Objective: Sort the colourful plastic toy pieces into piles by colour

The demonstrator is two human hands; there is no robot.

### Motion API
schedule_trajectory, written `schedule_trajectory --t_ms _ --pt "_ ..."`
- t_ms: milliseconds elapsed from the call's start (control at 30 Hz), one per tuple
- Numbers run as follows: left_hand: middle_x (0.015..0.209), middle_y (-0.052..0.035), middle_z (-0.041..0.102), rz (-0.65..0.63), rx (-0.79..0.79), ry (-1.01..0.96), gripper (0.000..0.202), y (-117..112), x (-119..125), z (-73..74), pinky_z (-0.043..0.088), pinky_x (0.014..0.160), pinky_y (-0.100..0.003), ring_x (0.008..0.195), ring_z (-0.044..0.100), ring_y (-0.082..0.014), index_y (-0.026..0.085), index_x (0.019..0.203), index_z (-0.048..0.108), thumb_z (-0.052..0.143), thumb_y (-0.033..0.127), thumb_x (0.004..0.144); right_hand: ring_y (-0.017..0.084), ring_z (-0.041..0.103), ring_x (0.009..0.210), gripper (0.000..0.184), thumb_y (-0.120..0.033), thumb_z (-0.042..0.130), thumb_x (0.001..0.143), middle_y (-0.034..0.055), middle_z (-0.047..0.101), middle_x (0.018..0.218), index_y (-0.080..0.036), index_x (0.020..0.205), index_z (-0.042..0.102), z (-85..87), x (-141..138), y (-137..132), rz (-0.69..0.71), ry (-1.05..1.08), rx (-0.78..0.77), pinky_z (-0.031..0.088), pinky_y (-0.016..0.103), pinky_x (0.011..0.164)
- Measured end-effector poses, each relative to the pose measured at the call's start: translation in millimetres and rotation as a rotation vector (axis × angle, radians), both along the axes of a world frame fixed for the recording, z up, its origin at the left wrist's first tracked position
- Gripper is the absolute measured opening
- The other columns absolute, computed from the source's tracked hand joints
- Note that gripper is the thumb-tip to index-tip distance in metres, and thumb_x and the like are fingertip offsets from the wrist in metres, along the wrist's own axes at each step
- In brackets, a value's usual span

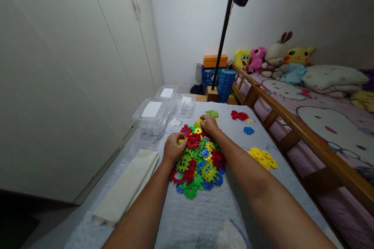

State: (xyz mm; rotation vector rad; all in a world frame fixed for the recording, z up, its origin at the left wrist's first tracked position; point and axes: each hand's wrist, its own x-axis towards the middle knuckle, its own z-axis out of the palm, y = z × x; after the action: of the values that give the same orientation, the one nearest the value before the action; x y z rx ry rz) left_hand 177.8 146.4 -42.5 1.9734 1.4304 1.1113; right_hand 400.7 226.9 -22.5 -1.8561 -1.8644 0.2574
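The heap of coloured interlocking pieces (198, 159) lies in the middle of the cloth-covered worktop (198, 218). The left hand (173, 148) is curled over its left edge and the right hand (209, 124) is bent, knuckles up, on its far end; I cannot tell whether either pinches a piece. The pieces look tangled, so lifting one could drag its neighbours along. They might scatter into the yellow cluster (263, 157) or slide off the worktop.
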Motion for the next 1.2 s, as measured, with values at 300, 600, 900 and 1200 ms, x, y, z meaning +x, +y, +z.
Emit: schedule_trajectory --t_ms 300,600,900,1200 --pt "0.104 -0.0096 0.065 0.043 0.061 0.009 0.022 2 -1 -3.1 0.046 0.104 -0.046 0.108 0.061 -0.0281 0.02 0.097 0.071 0.061 0.03 0.08 0.017 0.058 0.066 0.014 -0.031 0.061 0.068 0.0002 0.064 0.07 -0.019 0.075 0.064 19.1 50 -58 -0.054 0.67 0.09 0.045 0.028 0.063" --pt "0.133 -0.01 0.062 -0.084 -0.002 0.122 0.039 4 -1 -5.5 0.039 0.116 -0.047 0.128 0.056 -0.0292 0.022 0.115 0.068 0.063 0.039 0.081 0.017 0.06 0.068 0.03 -0.041 0.069 0.063 0.0023 0.068 0.075 -0.017 0.082 0.069 34.5 153 -193 -0.295 0.654 0.111 0.045 0.028 0.062" --pt "0.117 -0.0075 0.068 -0.177 0.028 0.016 0.031 -4 -6 -0.5 0.044 0.11 -0.043 0.116 0.061 -0.0252 0.022 0.103 0.07 0.06 0.041 0.081 0.019 0.062 0.065 0.022 -0.038 0.062 0.066 0.0039 0.068 0.071 -0.02 0.078 0.067 5.7 165 -237 -0.481 0.495 0.129 0.046 0.029 0.059" --pt "0.111 -0.0071 0.068 -0.015 -0.014 -0.125 0.031 2 -12 -7.1 0.048 0.1 -0.038 0.107 0.062 -0.0238 0.021 0.098 0.07 0.06 0.042 0.078 0.022 0.062 0.077 0.017 -0.028 0.054 0.074 0.0075 0.071 0.081 -0.02 0.077 0.069 -0.2 166 -233 -0.431 0.069 0.104 0.046 0.034 0.074"
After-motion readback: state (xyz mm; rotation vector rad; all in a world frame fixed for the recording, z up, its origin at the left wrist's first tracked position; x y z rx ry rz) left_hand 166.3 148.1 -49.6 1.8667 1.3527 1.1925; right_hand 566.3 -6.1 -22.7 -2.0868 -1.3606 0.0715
